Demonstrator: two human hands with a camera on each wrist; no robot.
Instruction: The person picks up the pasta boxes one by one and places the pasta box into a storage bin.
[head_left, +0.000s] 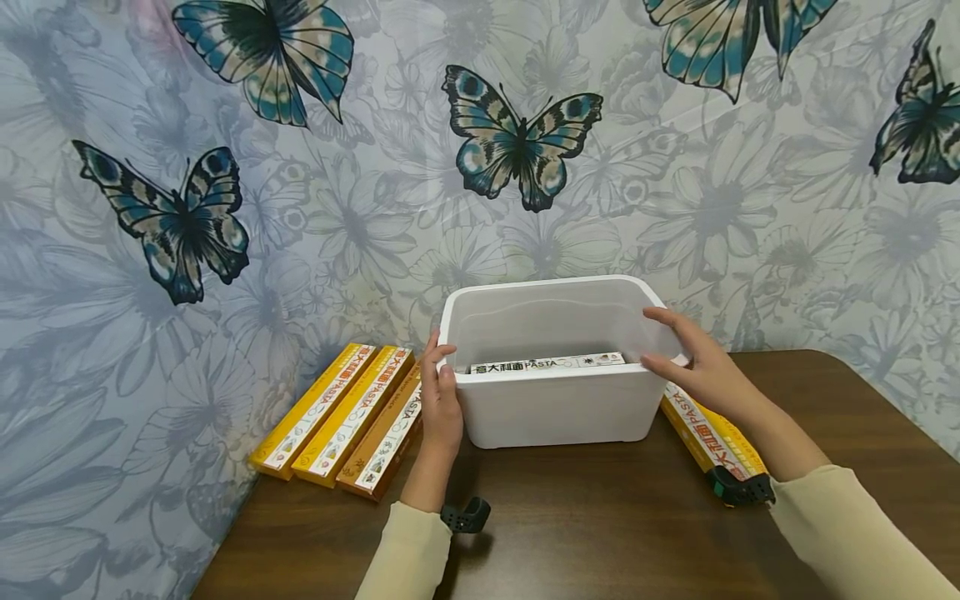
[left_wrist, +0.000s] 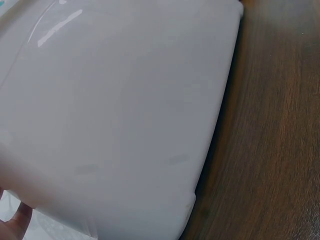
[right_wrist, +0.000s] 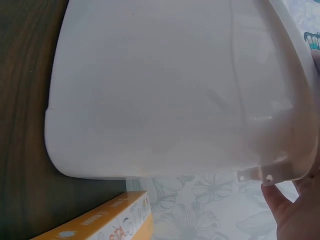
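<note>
White bin (head_left: 555,412) to position on table (head_left: 585,517), apparently: gripping opposite ends with left hand (head_left: 441,400) and right hand (head_left: 696,358), pasta box (head_left: 551,364) inside, boxes (head_left: 352,417) left and right of bin; likely next, releasing evenly.

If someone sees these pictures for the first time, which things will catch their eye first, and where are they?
Probably the teal butterflies on the wall behind the table. Next, the white bin near the middle, held at its ends by the left hand and the right hand, with a pasta box inside. Yellow and brown boxes lie to its left, a yellow box to its right.
</note>
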